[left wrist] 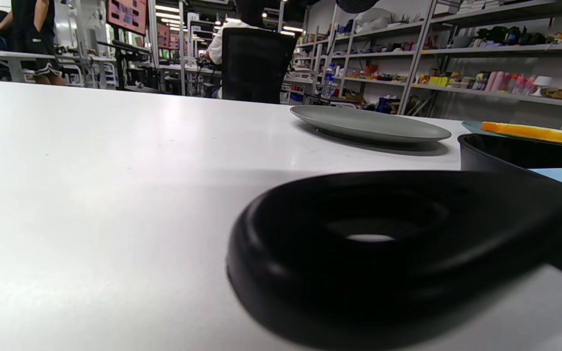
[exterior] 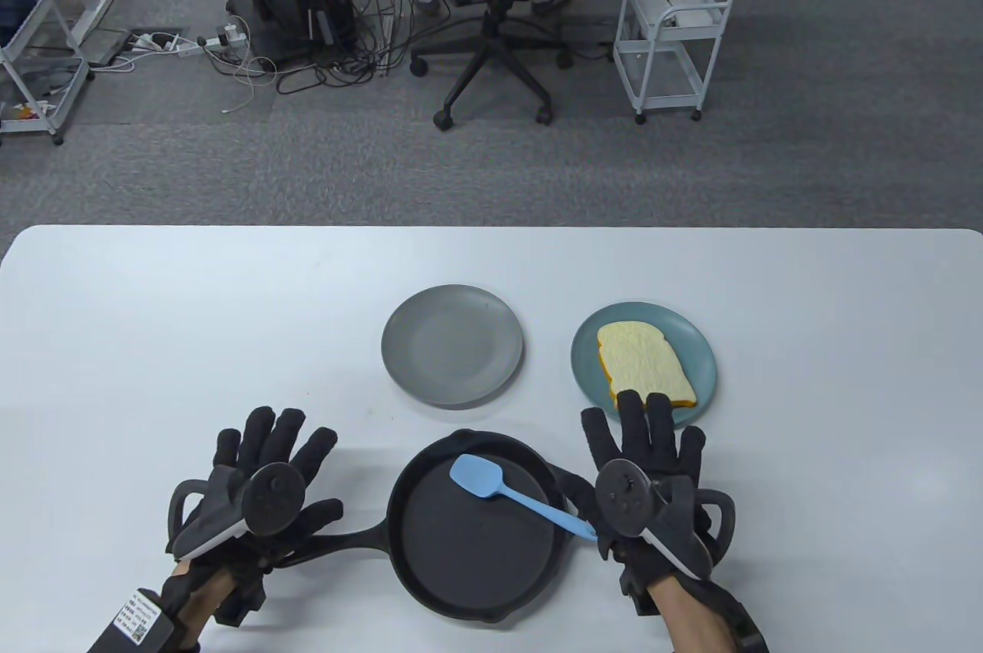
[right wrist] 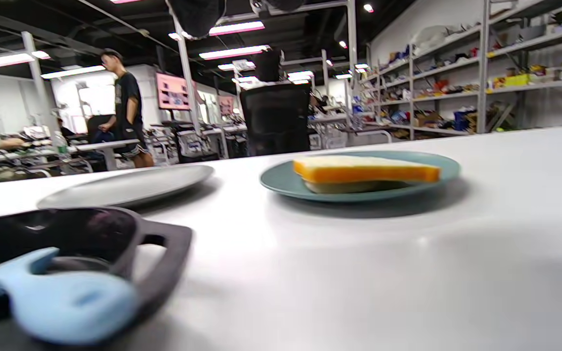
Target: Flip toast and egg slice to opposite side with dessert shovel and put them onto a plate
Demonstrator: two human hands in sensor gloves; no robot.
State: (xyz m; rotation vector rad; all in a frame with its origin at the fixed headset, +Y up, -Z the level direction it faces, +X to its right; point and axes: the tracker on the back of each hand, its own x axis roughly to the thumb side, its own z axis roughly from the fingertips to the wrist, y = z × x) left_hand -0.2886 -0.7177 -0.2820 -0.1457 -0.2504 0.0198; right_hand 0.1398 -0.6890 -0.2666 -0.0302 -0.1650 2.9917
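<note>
Item: dessert shovel (exterior: 516, 493), blade up-left in pan (exterior: 430, 568), handle end touching our flat, empty right hand (exterior: 641, 488).

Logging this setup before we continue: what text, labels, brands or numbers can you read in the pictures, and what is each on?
No text can be read.
White label with a QR code on the left wrist strap: print too small to read.
Pink wall screens in the background: blurred, unreadable.
Packages on the shelves: too small to read.

Left hand (exterior: 265, 476) flat, fingers spread, right hand (exterior: 641, 469) likewise
</note>
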